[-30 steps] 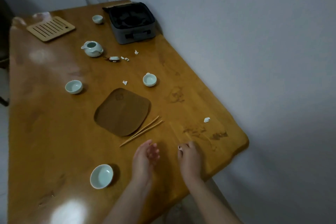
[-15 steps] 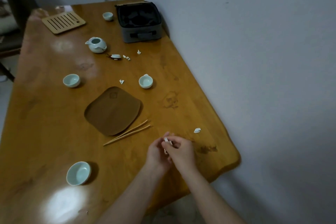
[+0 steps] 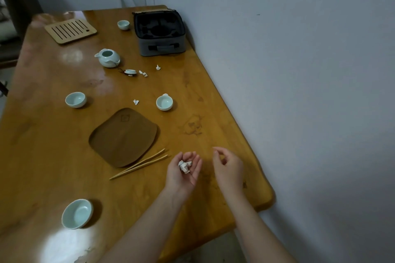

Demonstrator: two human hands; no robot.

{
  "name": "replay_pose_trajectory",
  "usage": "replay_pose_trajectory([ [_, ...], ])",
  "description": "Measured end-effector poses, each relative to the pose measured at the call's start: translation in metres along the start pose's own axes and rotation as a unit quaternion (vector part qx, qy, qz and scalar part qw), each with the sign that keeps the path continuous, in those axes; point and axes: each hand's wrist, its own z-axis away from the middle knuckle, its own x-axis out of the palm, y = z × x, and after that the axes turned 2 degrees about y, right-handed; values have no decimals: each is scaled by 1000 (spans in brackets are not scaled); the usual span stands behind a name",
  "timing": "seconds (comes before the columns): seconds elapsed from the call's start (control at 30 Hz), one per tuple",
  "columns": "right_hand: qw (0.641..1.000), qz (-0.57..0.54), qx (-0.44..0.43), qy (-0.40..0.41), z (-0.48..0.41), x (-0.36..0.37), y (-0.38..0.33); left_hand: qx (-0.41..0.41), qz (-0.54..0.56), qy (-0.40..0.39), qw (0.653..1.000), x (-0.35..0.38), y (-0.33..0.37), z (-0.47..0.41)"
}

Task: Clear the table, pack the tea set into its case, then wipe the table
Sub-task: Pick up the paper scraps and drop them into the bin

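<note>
L hand [image 3: 184,174]: palm up above table [image 3: 215,96], at 5 o'clock of mat [image 3: 124,136]; fingers together, lightly cupped, not closed.
Paper wad [image 3: 185,166]: crumpled white scraps, lying in L palm.
R hand [image 3: 229,170]: just at 3 o'clock of L hand, not touching it; fingers loosely bent, thumb & index tips apart, nothing seen betw. them.
Loose scraps: one [image 3: 136,102] at 12 o'clock of mat; one [image 3: 158,67] & a pair [image 3: 143,73] farther up, near lid [image 3: 130,72].
Case [image 3: 159,34]: open, far R corner by wall, 1 o'clock of mat; dark moulded insert showing.
Teapot [image 3: 108,57]: lidless, 11 o'clock of mat; lid on table just at its 4 o'clock.
Cups: far cup [image 3: 123,25] at 9 o'clock of case; left cup [image 3: 75,99]; lipped cup [image 3: 164,102]; near cup [image 3: 77,213] at 7 o'clock of mat.
Bamboo sticks [image 3: 139,164]: pair, along mat's near R edge.
Slatted tray [image 3: 70,30]: far L corner.
</note>
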Motion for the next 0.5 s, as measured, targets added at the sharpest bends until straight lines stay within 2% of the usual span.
replay_pose_trajectory([
  [0.1, 991, 128, 16, -20, -18, -2, 30, 8, -7, 14, 1000, -5, 6, 0],
  [0.27, 963, 252, -20, -90, -29, -1, 53, 13, -9, 36, 999, -10, 15, 2],
  [0.5, 946, 299, -69, -104, -35, 7, 61, 9, 0, 70, 997, -21, 24, 0],
])
